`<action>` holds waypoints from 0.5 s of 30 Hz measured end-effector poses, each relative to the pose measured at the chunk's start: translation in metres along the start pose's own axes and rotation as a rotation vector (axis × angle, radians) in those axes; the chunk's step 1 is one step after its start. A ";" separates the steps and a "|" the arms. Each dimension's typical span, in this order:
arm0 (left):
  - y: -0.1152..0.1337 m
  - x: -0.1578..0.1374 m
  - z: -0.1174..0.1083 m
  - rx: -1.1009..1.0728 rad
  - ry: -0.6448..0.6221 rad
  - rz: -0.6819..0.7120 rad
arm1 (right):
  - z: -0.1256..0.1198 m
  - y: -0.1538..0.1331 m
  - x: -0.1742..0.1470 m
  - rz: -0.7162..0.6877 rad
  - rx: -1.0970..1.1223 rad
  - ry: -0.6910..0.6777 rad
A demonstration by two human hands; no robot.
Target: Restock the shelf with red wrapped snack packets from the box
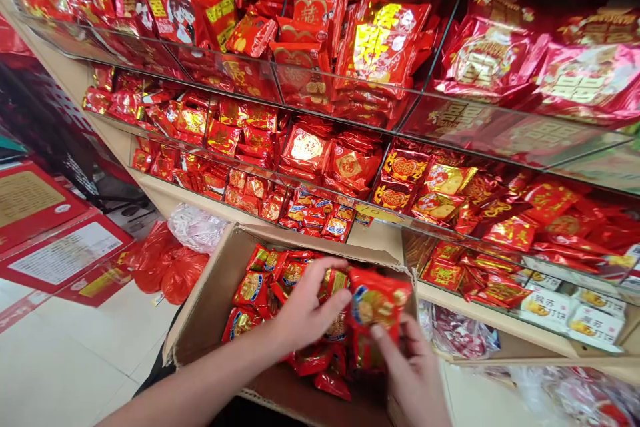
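An open cardboard box [200, 327] holds several red snack packets [251, 289] with gold and blue print. My right hand [413, 360] grips a shiny red snack packet [377, 307] between thumb and fingers, above the box's right side. Just left of it, my left hand [307, 307] reaches over the packets, its thumb and fingers apart. Another packet shows in the gap between that thumb and the fingers, but it is not seen to be gripped. The left fingertips come close to the held packet without clearly touching it.
Tiered shelves with clear dividers [345, 103] rise behind the box, filled with red wrapped sweets and biscuits. A yellow price tag [379, 213] sits on a lower edge. Red plastic bags [173, 267] and red cartons [65, 247] lie on the floor at left; clear bags [460, 330] are at right.
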State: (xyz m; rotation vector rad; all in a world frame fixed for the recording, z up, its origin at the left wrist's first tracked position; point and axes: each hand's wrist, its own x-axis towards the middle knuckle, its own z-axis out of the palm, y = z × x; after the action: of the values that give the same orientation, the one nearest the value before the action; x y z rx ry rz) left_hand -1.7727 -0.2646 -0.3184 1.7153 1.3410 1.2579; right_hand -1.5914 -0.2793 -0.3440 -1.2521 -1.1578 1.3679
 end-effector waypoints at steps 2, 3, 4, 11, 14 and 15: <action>-0.011 0.021 -0.025 0.384 0.087 0.129 | -0.033 -0.010 0.012 -0.053 -0.107 0.277; -0.019 0.031 -0.037 0.542 0.111 0.116 | -0.052 -0.014 0.021 -0.066 -0.152 0.407; -0.028 0.039 -0.047 0.674 0.134 0.086 | -0.071 -0.017 0.031 -0.060 -0.203 0.484; -0.065 0.046 -0.057 1.070 -0.026 -0.035 | -0.125 0.006 0.134 -0.073 -0.906 0.249; -0.064 0.045 -0.055 1.087 -0.033 -0.025 | -0.100 0.026 0.190 -0.234 -0.930 0.031; -0.063 0.046 -0.055 1.085 -0.034 -0.026 | -0.089 0.032 0.210 -0.254 -0.919 -0.007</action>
State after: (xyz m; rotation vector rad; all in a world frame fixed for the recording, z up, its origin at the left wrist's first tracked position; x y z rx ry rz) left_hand -1.8456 -0.2069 -0.3408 2.3353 2.2267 0.4283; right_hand -1.5157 -0.0714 -0.4067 -1.6230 -1.9799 0.6297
